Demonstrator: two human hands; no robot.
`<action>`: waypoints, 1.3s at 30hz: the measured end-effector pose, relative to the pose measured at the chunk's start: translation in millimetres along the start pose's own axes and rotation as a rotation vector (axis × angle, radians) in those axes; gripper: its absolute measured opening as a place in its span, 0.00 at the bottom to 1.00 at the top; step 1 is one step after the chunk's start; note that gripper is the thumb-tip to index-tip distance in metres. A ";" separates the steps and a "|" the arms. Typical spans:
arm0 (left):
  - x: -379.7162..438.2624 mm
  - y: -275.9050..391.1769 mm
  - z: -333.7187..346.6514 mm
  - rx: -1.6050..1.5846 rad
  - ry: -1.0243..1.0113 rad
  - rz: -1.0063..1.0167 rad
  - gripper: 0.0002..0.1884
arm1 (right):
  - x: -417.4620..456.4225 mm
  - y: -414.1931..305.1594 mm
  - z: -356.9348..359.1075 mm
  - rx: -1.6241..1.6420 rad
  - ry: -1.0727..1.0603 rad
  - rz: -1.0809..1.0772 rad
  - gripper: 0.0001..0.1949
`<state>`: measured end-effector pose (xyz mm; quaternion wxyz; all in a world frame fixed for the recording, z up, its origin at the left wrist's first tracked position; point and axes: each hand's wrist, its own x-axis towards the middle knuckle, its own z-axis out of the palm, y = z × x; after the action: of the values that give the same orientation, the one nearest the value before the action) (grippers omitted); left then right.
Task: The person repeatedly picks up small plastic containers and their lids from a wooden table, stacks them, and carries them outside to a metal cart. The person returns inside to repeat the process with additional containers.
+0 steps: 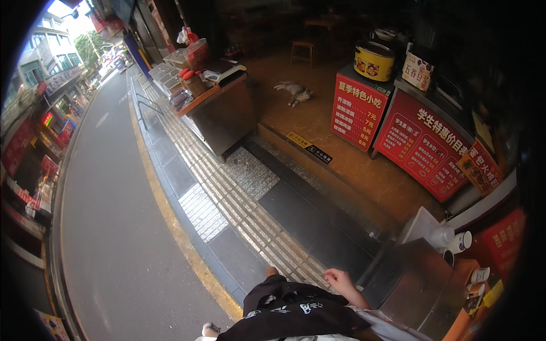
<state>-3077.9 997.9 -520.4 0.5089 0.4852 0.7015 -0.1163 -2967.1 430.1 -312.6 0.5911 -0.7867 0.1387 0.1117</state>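
Observation:
My right hand (339, 280) hangs low over the pavement at the bottom, fingers loosely curled and nothing in it. Beside it is the dark apron (294, 309) with white lettering that covers my front. My left hand is out of view. A sandalled foot (210, 329) shows at the lower left, and the tip of another shoe (271, 271) pokes out past the apron. Under and ahead of me runs a strip of ribbed tactile paving (239, 213). A metal-sided counter (394, 281) stands close on the right of my hand.
Paper cups (460, 242) sit on the right counter. A step edge (294, 162) leads into a shop where a cat (294, 91) lies on the floor. A food cart (226, 115) with jars stands ahead, and a yellow pot (374, 61) tops a red-signed counter (358, 111). A road (115, 204) runs left.

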 end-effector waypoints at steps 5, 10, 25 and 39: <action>-74.5 310.7 321.8 0.284 -0.395 0.589 0.11 | 137.6 -14.0 -54.8 -0.313 0.226 0.115 0.10; -268.5 501.5 589.0 0.228 -0.924 0.798 0.11 | 290.1 -22.7 -118.5 -0.572 0.478 0.401 0.07; -364.3 836.3 857.1 0.089 -0.703 0.744 0.10 | 1064.7 -385.9 -192.3 0.028 -0.032 -0.313 0.10; -599.6 1226.0 1190.7 -0.109 -1.015 0.748 0.08 | 1184.6 -383.2 -374.9 0.219 0.291 0.934 0.08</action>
<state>-1375.9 493.8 -161.1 0.8084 0.5553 0.1607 -0.1106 -1718.9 68.4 -267.1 0.5318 -0.5814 0.5678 0.2383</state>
